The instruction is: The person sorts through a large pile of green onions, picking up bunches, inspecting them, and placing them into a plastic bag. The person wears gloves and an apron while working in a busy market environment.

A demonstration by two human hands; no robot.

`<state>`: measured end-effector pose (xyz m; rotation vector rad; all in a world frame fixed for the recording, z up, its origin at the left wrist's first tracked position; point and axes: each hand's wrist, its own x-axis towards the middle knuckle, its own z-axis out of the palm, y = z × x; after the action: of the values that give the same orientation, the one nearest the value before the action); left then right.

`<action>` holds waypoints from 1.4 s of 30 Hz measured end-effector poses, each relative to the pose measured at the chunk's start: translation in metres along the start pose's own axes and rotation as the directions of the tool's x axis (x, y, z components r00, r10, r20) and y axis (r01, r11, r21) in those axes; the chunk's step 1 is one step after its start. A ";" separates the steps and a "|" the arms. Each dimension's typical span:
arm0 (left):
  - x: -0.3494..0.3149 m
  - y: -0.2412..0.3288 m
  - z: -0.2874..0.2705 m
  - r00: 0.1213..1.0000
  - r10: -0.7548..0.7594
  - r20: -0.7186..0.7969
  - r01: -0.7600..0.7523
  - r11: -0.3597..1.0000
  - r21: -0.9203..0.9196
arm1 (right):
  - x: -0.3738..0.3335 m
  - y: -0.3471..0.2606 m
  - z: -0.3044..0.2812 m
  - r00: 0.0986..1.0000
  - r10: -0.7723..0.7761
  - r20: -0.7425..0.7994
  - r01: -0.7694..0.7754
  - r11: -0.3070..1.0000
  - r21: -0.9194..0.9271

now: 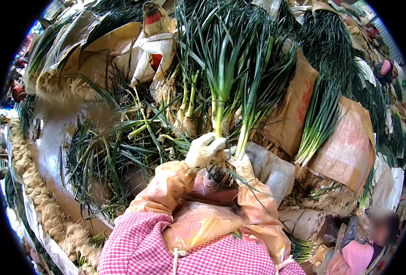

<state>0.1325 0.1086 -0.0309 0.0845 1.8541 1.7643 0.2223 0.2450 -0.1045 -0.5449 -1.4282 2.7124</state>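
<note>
My left hand, in a pale dirty work glove, is closed at the lower end of a thick green onion. The onion's long leaves fan up and away from me. Close beside it on the right, my right hand is closed round the white lower stalks of a few thinner green onions. Their roots are mostly hidden by my gloves. Orange plastic sleeves cover both forearms. Just past my hands, more green onions with dry roots stand in a dense heap.
Loose leaves and trimmings lie to the left. A long row of root ends curves along the left side. Sacking and a bunch of green onions are on the right. Another person sits at the lower right.
</note>
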 end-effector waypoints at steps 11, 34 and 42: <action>-0.007 -0.029 -0.083 0.895 0.321 -0.309 -0.015 0.714 0.700 | -0.002 -0.010 0.012 0.995 0.104 0.012 -0.104 0.973 0.205; 0.025 -0.052 0.004 0.989 0.112 0.097 -0.137 0.941 0.310 | -0.005 -0.015 0.012 0.986 0.169 -0.014 -0.165 0.974 0.156; 0.061 -0.015 -0.009 0.954 0.298 0.037 -0.268 0.790 0.552 | -0.004 -0.018 0.005 0.988 0.152 0.005 -0.149 0.959 0.242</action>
<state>0.0829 0.1247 -0.0667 0.5736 2.4448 1.3490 0.2217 0.2504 -0.0862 -0.6786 -1.0699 2.9358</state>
